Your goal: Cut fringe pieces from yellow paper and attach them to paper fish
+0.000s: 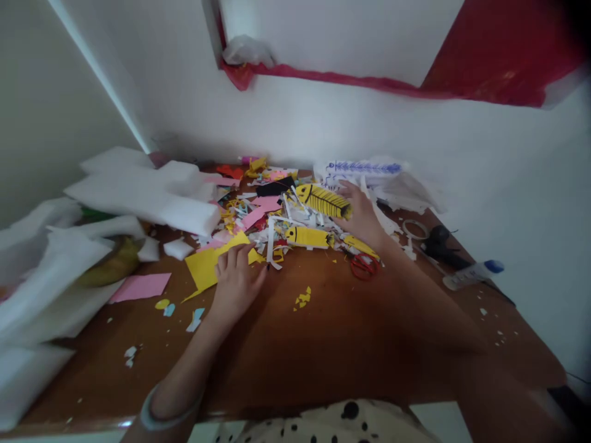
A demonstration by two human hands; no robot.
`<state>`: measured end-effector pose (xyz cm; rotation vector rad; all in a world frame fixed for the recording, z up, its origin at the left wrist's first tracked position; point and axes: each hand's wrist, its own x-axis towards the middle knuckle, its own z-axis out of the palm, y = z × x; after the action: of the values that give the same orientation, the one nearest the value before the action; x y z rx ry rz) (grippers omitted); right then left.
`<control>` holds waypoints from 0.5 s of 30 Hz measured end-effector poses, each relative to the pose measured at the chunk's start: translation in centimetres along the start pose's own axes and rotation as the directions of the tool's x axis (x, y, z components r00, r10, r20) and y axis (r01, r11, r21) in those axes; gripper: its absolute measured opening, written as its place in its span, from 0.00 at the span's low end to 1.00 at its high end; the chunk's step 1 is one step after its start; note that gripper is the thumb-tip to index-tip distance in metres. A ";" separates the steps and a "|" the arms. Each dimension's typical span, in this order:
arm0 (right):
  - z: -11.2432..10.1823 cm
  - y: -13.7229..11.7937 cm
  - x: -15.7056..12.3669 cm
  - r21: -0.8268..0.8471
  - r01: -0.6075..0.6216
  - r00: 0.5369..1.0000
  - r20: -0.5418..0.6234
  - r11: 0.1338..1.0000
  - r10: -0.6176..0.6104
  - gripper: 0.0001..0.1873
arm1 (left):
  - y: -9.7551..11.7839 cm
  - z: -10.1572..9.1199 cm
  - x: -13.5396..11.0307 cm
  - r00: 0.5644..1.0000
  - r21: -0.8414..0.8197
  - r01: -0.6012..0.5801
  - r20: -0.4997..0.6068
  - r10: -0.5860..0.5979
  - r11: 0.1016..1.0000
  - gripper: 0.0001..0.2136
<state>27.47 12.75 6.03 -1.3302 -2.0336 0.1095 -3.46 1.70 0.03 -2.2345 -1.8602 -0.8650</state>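
My right hand (364, 215) holds a yellow paper fish (323, 201) near its tail, above the scraps. Black lines drawn on it make a fishbone pattern. Just below lies a second yellow paper fish (309, 237) with a drawn face and dark tail. My left hand (236, 278) rests with its fingers apart at the edge of a yellow paper sheet (199, 271), palm down. Red-handled scissors (364, 266) lie under my right wrist, beside another yellow paper piece (361, 246).
Mixed paper scraps (252, 215) cover the back middle. White foam pieces (138, 184) are stacked at the left. On the right are a tape roll (415, 229), a black tool (441, 243) and a blue-capped bottle (473, 274). Small yellow clippings (303, 298) dot the brown table (323, 357).
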 end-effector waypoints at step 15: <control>0.2 -6.4 -12.0 0.182 0.076 0.948 0.292 0.980 -0.127 0.44 | 1.8 -1.2 -0.2 0.915 -0.424 -0.254 0.186 0.358 0.869 0.25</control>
<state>25.20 -0.16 2.53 -1.1553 -2.2862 0.4538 -2.24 0.56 1.44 -2.9168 -1.4387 -0.9960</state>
